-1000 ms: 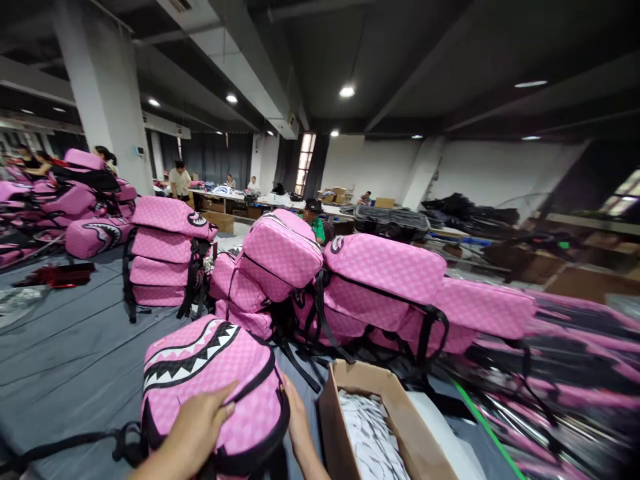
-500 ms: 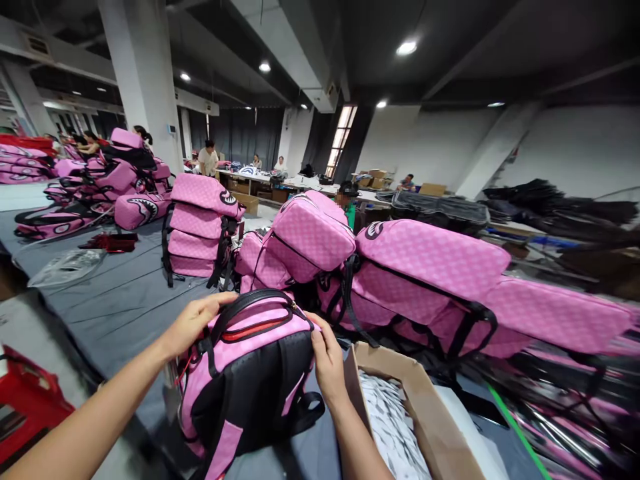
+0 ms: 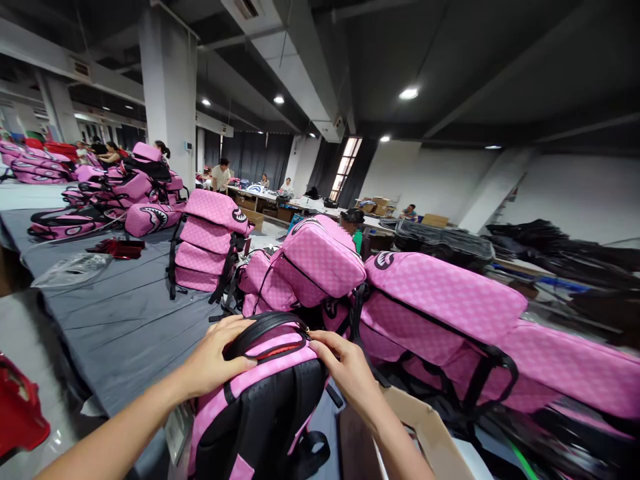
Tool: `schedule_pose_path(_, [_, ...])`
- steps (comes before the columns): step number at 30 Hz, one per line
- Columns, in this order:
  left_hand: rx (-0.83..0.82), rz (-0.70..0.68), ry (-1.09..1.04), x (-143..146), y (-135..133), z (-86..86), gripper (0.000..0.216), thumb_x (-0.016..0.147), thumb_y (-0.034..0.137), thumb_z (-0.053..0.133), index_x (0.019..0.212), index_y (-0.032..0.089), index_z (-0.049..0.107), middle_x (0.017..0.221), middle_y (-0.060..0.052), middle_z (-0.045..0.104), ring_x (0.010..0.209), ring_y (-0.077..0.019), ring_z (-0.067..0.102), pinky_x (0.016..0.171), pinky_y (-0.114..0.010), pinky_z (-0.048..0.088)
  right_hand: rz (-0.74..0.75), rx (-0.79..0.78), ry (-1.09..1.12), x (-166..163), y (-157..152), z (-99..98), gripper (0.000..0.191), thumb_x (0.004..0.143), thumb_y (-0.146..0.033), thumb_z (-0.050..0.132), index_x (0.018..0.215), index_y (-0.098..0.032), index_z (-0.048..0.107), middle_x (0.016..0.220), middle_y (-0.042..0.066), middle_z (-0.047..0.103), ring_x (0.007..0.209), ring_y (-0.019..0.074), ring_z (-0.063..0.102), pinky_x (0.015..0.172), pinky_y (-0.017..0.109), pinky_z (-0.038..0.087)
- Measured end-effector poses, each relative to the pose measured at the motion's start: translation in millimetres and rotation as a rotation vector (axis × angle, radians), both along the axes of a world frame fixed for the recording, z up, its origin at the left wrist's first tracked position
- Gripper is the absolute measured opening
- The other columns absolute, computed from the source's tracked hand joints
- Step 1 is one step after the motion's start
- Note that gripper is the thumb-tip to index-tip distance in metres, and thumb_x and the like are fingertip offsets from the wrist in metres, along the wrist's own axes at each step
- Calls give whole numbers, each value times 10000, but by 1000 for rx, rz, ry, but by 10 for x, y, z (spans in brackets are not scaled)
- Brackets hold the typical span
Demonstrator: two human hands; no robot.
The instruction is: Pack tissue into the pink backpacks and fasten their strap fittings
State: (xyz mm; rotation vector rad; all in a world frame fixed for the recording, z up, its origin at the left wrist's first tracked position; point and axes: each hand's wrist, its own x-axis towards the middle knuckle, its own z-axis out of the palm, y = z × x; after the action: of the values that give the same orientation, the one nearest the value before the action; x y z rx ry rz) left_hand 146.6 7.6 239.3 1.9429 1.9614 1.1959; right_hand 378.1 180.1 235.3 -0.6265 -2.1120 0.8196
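A pink checkered backpack [image 3: 260, 407] stands upright at the table's near edge, its black padded back facing me. My left hand [image 3: 217, 357] grips the left side of its top, thumb resting by the black carry handle [image 3: 265, 325]. My right hand [image 3: 345, 367] pinches at the top right, by the zipper near the handle's end. What sits between those fingertips is too small to name.
Stacks of the same pink backpacks [image 3: 320, 260] crowd the grey table [image 3: 125, 320] behind and to the right. An open cardboard box [image 3: 425, 433] sits at my right. A red object [image 3: 20, 410] is low on the left. People work at far tables.
The backpack went from lying face up to standing with its black back toward me. Both hands shifted to its top, and the right hand now pinches near the handle.
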Motion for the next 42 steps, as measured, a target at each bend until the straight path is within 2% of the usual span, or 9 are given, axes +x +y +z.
schedule_pose_path(5, [58,164,-44,131,30,-86,513,755,150,591,1249,258,671,1403,-70,572,1348,-293,453,1141,-511,341,-100,170,-370,-61,-16,237,227,892,-324,537,875,-217,737,902,59,744,850,237,673,692,297,440])
schedule_pose_path(9, [-7,24,-97,61,-28,-38,513,801,311,655,1313,302,623,1454,-50,527,1424,-317,348,1168,-549,287,-279,375,-635,-145,-128,330,212,932,-167,496,818,-180,675,855,55,712,791,194,658,612,272,332])
schedule_pose_path(12, [-21,-69,-148,-5,-58,5,425,849,437,639,1250,298,669,1431,-49,553,1436,-330,323,1179,-574,242,-321,509,-690,-195,-179,324,192,969,-147,476,902,-168,654,901,55,698,826,192,655,643,282,325])
schedule_pose_path(18, [153,69,-108,116,-7,-87,410,843,406,686,1229,270,675,1322,-64,635,1287,-290,499,1134,-527,320,-417,742,-843,-194,-175,349,207,919,-45,470,939,-162,640,842,74,692,785,231,650,687,334,293])
schedule_pose_path(22, [236,159,-111,214,-14,-154,329,846,331,678,1161,237,689,1233,-67,681,1201,-267,566,1115,-514,336,-371,806,-691,-78,-342,314,205,888,-59,445,802,-183,583,735,62,666,706,210,630,659,323,291])
schedule_pose_path(26, [254,170,-150,253,-44,-201,308,843,344,691,1141,265,686,1235,-44,682,1213,-264,560,1145,-531,279,-322,558,-531,75,-429,232,252,951,-271,373,751,-219,517,631,33,635,545,182,579,539,292,272])
schedule_pose_path(30, [279,88,-224,225,-54,-207,305,826,344,711,1116,254,690,1186,-42,703,1165,-248,591,1169,-528,245,-173,263,-514,184,-205,279,255,893,-370,379,775,-229,556,676,49,670,616,209,624,562,286,368])
schedule_pose_path(34, [276,60,-229,211,-75,-190,312,820,307,710,1124,248,674,1184,-38,705,1144,-233,610,1189,-538,204,-69,263,-483,238,-169,412,279,847,-380,397,795,-225,623,814,83,715,731,234,652,641,317,423])
schedule_pose_path(42, [325,160,-233,410,-68,-179,201,845,336,679,1008,220,688,1115,-46,725,1108,-238,635,1171,-512,259,135,207,-450,-25,-1029,523,300,931,-392,370,724,-230,514,646,21,600,578,166,516,559,282,341])
